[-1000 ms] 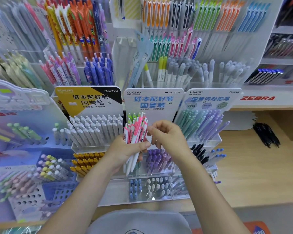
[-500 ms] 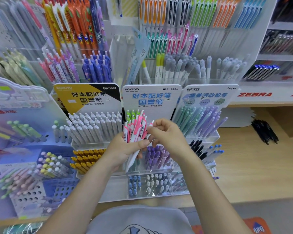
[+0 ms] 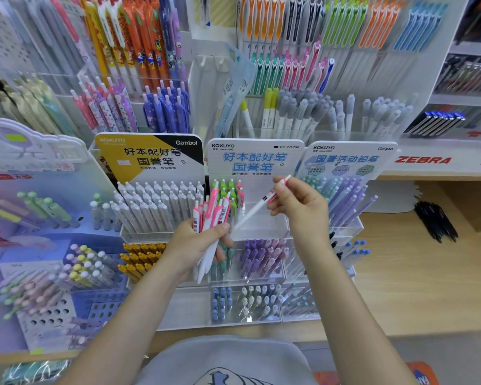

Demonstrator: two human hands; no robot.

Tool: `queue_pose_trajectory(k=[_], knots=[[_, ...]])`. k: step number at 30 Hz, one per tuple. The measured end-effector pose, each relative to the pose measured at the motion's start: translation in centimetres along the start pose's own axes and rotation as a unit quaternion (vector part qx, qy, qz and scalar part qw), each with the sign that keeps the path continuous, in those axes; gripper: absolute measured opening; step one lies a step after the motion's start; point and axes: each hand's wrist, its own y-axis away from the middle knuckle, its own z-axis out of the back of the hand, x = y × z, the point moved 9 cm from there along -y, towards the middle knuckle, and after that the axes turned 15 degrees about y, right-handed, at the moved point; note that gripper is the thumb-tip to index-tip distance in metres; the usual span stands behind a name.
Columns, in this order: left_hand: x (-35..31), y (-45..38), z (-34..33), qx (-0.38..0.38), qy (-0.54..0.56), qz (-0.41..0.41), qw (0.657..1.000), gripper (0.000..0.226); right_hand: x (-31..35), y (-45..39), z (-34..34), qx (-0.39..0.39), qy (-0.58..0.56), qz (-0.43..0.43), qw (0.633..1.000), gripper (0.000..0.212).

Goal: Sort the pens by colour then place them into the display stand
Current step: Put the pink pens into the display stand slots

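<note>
My left hand (image 3: 199, 245) grips a bundle of white pens with pink clips (image 3: 210, 215), upright in front of the middle display stand (image 3: 254, 162). A few green-clipped pens (image 3: 225, 187) stand in that stand's top compartment behind the bundle. My right hand (image 3: 300, 207) pinches a single pink-clipped pen (image 3: 257, 207), held slanting with its tip pointing down left toward the bundle. The top compartment (image 3: 261, 226) of the stand is mostly bare to the right of the green pens.
White pens fill the yellow-signed stand (image 3: 156, 207) at left. Purple and teal pencils (image 3: 342, 198) stand at right. Lower tiers hold purple pens (image 3: 261, 257) and yellow pens (image 3: 142, 257). Black pens (image 3: 433, 220) lie on the wooden shelf at right.
My right hand has drawn one pink-clipped pen out of the bundle and moved it up and to the right. The left hand keeps the bundle in place.
</note>
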Motion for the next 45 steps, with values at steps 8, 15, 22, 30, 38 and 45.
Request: queue_pose_trajectory(k=[8,15,22,30,38,45], knots=[[-0.2,0.6,-0.2,0.022,0.029,-0.005,0.999,0.022,1.3,0.1,-1.9,-0.017,0.146,0.124,0.981,0.018],[-0.5,0.9,-0.2,0.027,0.067,-0.011,0.997,0.031,0.0,1.0,-5.0,0.039,0.301,0.196,0.932,0.016],[-0.8,1.1,0.0,0.043,0.074,-0.019,0.996,0.022,-1.6,0.3,-5.6,0.067,0.291,0.092,0.950,0.015],[-1.0,1.3,-1.6,0.052,0.051,-0.018,0.997,0.026,0.4,2.5,-3.8,0.093,0.185,0.042,0.978,0.016],[-0.2,0.6,-3.5,0.065,0.025,0.005,0.998,0.034,0.0,2.3,-1.7,0.091,0.069,-0.018,0.993,0.010],[0.3,0.2,-2.7,0.064,0.058,0.028,0.996,0.036,0.5,-0.5,2.4,-0.070,-0.013,0.015,0.997,0.010]])
